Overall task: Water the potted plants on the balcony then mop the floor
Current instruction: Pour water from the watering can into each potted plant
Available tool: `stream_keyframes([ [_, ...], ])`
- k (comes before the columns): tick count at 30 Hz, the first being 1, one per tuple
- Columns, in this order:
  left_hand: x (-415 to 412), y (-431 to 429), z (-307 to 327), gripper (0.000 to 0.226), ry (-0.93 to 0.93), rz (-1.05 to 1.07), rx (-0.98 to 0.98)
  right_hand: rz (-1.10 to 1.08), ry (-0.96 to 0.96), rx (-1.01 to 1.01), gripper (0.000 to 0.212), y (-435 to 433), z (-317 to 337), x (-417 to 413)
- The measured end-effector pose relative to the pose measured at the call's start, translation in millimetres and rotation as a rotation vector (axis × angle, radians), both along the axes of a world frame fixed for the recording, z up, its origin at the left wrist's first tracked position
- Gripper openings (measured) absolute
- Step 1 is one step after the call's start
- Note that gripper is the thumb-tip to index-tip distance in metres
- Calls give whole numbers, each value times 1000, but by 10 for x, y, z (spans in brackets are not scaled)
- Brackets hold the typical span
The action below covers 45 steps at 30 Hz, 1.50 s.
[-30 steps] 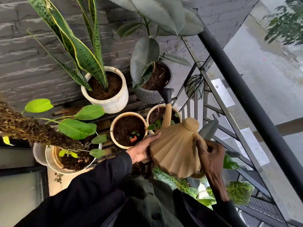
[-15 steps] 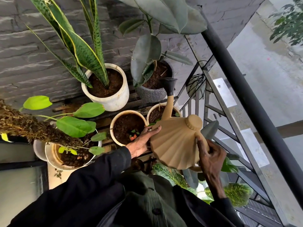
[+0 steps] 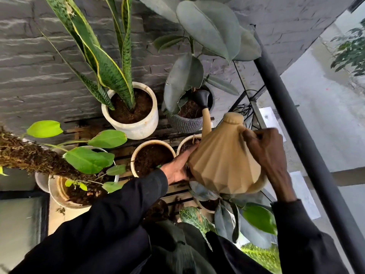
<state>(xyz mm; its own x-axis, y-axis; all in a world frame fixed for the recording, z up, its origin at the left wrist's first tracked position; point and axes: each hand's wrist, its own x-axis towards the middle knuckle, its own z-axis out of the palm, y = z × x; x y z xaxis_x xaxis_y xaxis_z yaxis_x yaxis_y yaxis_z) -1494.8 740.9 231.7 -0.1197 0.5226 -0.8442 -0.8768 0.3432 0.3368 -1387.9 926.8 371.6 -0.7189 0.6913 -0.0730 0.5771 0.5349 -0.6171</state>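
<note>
The watering can (image 3: 223, 165) aims its spout away, over the grey pot (image 3: 185, 124)

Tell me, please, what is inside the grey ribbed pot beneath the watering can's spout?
In the grey pot: dark soil and the base of a broad-leaved plant. Its leaves and the watering can's black spout head cover part of the soil.

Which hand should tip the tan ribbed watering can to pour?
Probably the right. The right hand grips the tan ribbed plastic watering can from behind, while the left hand only rests flat against its side.
</note>
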Motion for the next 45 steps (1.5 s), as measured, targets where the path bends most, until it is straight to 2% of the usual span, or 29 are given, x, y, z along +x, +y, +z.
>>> stream_keyframes([
  [2, -51, 80, 36, 65, -32, 41, 3, 26, -71, 29, 59, 100, 124, -237],
  [5, -91, 164, 58, 87, -75, 100, 6, 59, -164, 41, 53, 231, 251, -535],
  [7, -104, 203, 74, 91, -109, 114, -14, 78, -201, 25, 49, 284, 310, -687],
  [13, -164, 282, 127, 85, -124, 152, -12, 116, -267, 19, 41, 382, 383, -952],
  [19, -205, 315, 158, 91, -155, 165, -36, 175, -272, 0, 35, 421, 430, -1035],
  [27, -201, 359, 224, 87, -161, 182, -9, 187, -348, 47, 35, 492, 460, -1134],
  [36, -187, 406, 240, 91, -170, 201, -17, 217, -354, 46, 35, 565, 461, -1163],
  [45, -157, 412, 263, 81, -146, 194, -18, 180, -269, 6, 41, 571, 396, -963],
])
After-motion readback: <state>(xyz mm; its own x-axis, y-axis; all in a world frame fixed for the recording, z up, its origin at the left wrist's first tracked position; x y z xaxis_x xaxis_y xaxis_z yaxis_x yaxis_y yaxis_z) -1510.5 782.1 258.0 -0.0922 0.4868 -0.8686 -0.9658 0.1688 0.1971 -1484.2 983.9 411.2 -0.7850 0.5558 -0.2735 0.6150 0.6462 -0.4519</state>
